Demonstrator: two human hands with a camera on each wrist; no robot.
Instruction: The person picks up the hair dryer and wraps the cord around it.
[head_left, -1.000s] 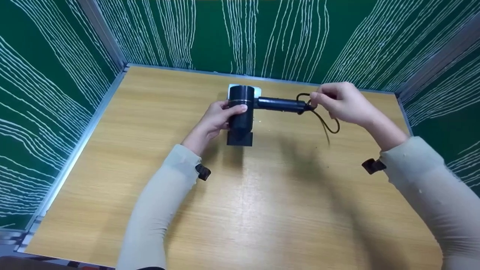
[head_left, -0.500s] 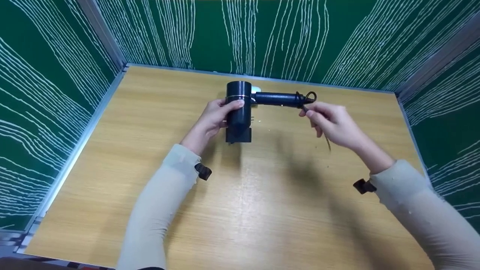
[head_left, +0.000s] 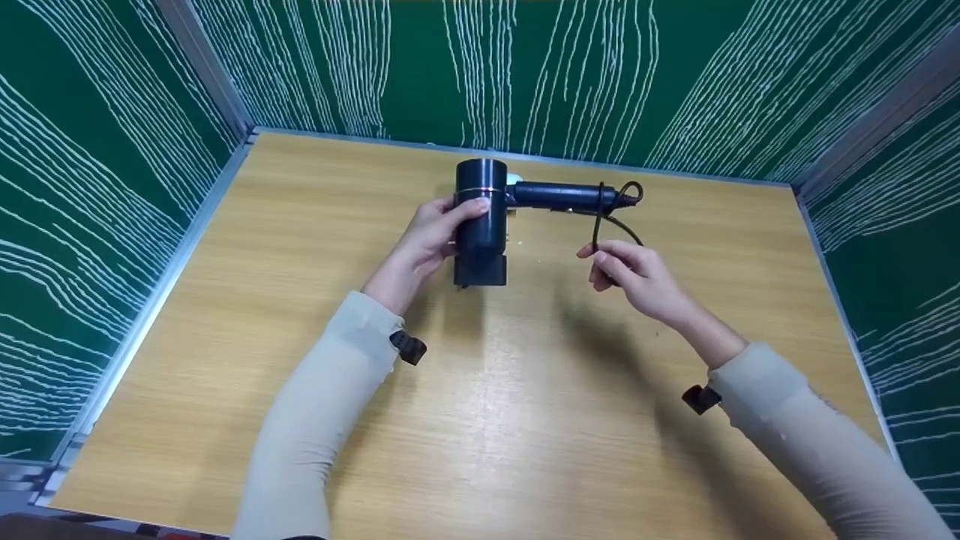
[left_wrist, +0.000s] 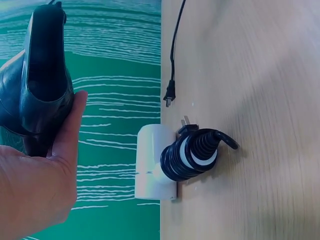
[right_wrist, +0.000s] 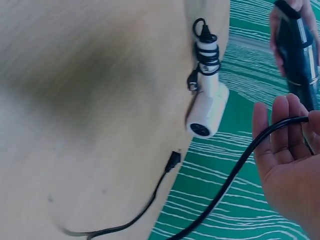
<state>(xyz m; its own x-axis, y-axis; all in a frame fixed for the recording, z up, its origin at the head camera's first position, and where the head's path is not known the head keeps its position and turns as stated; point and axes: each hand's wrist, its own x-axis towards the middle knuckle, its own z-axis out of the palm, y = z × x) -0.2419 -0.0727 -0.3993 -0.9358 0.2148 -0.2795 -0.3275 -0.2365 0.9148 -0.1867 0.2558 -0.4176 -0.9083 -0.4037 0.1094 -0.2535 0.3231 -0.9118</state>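
Note:
A black hair dryer (head_left: 481,225) is gripped around its barrel by my left hand (head_left: 435,236), above the table, its handle pointing right. Black cord (head_left: 599,217) loops round the handle's end. My right hand (head_left: 637,277) pinches that cord just below the handle. In the right wrist view the cord (right_wrist: 235,170) runs between thumb and fingers of my right hand (right_wrist: 290,150). The left wrist view shows the dryer's flat nozzle (left_wrist: 47,60) above my left hand (left_wrist: 45,185). A two-pin plug (left_wrist: 170,92) on a cord lies on the table.
A white hair dryer (right_wrist: 210,107), black cord wrapped round its handle, rests near the table's far edge, mostly hidden behind the black one in the head view. Green panels with white lines (head_left: 420,67) enclose the wooden table (head_left: 525,420).
My right hand has moved down and left from the handle's end, drawing the cord round the handle. The dryer has risen slightly in my left hand.

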